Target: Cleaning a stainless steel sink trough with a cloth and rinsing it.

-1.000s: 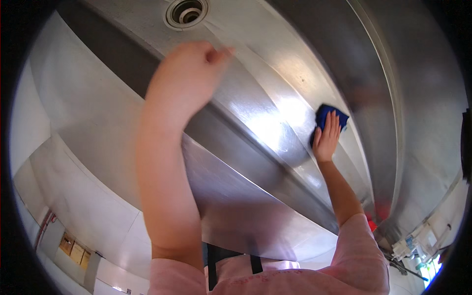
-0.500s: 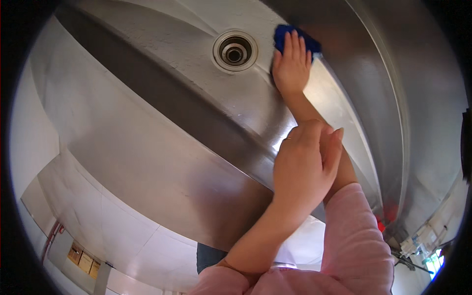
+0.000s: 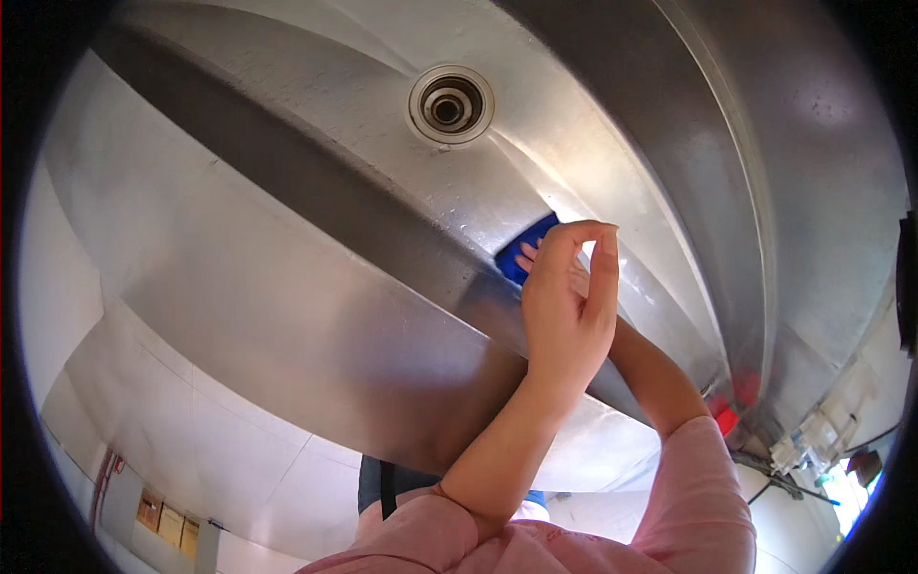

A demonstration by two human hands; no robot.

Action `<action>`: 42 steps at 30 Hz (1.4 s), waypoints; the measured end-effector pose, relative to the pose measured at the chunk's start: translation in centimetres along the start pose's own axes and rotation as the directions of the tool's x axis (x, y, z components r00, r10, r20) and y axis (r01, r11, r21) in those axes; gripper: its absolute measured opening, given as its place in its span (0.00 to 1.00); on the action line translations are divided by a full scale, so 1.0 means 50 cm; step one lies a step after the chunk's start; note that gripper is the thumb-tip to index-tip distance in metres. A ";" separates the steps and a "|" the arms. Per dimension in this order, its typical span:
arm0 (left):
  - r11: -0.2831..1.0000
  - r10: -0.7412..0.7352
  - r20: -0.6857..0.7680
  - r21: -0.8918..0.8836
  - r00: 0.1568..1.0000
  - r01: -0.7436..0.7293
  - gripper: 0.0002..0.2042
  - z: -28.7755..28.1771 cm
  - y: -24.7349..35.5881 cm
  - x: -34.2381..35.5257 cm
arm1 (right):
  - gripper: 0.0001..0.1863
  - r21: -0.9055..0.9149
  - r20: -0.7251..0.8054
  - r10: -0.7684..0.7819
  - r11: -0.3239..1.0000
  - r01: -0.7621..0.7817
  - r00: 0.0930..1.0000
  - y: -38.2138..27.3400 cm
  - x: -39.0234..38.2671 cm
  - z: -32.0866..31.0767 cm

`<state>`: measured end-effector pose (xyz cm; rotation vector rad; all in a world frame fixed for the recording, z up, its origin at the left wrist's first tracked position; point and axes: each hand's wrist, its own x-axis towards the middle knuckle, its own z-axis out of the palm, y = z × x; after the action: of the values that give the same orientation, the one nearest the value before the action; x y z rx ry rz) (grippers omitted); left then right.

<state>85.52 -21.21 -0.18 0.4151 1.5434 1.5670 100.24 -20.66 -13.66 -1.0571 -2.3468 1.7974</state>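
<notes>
My right hand presses a blue cloth onto the near part of the stainless steel sink basin. Two or so of its fingertips show on the cloth; my other hand covers most of the rest. My left hand is held above, crossing in front of the right one. Its fingers curl and its thumb tip meets the forefinger, leaving a small gap with nothing visible in it. Up and to the left of the cloth, a round drain sits in the basin floor.
The sink's wide front panel curves between me and the basin. On the right rises a steel wall with a raised ridge. A red object and pale fittings are at the lower right. White floor tiles lie below left.
My right hand has drawn the blue cloth from beside the drain toward me, down and left in view. My left hand has risen slightly, its thumb now meeting the forefinger.
</notes>
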 end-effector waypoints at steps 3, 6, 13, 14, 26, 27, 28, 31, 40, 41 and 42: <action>0.996 -0.080 -0.021 0.024 0.997 0.080 0.09 -0.003 0.012 0.008 | 0.25 -0.603 0.137 -0.034 0.790 0.111 0.990 0.025 -0.047 -0.028; 0.994 -0.028 0.052 0.103 0.998 0.023 0.09 -0.005 0.005 0.011 | 0.26 -0.559 0.151 0.034 0.827 0.057 0.988 0.062 -0.064 -0.018; 0.631 0.518 0.016 0.668 0.855 -0.394 0.12 -0.171 0.219 0.279 | 0.30 -0.686 0.199 -0.012 0.713 0.148 0.980 0.028 -0.042 -0.040; 0.547 0.344 -0.068 0.825 0.936 -0.141 0.13 -0.195 0.273 0.331 | 0.30 -0.679 0.215 -0.045 0.711 0.182 0.976 0.020 -0.036 -0.043; 0.624 0.617 -0.041 0.635 0.786 -0.456 0.13 -0.281 0.258 0.518 | 0.29 -0.486 0.280 -0.403 0.723 0.490 0.871 -0.151 0.367 0.023; 0.695 0.623 -0.057 0.499 0.780 -0.519 0.13 -0.289 0.254 0.526 | 0.28 -0.493 0.257 -0.463 0.693 0.527 0.849 -0.168 0.419 0.041; 0.699 0.619 -0.055 0.495 0.784 -0.517 0.13 -0.285 0.251 0.526 | 0.28 -0.514 0.233 -0.506 0.661 0.547 0.830 -0.176 0.468 0.050; 0.786 0.536 -0.152 0.450 0.831 -0.425 0.12 -0.264 0.247 0.485 | 0.25 -0.630 0.096 -0.542 0.617 0.473 0.835 -0.212 0.615 0.066; 0.914 0.406 -0.245 0.132 0.881 -0.384 0.08 -0.297 0.275 0.474 | 0.25 -0.622 -0.223 -0.467 0.744 0.244 0.856 -0.308 0.874 0.118; 0.932 0.362 -0.245 0.093 0.899 -0.350 0.09 -0.291 0.277 0.474 | 0.25 -0.623 -0.223 -0.467 0.743 0.243 0.856 -0.307 0.866 0.120; 0.948 0.319 -0.242 0.053 0.917 -0.315 0.10 -0.285 0.279 0.475 | 0.26 -0.584 -0.105 -0.521 0.722 0.372 0.847 -0.304 0.851 0.124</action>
<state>56.67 -10.20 2.40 0.5127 1.7416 1.9202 57.31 -6.28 -19.11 -0.5868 -2.6824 0.7781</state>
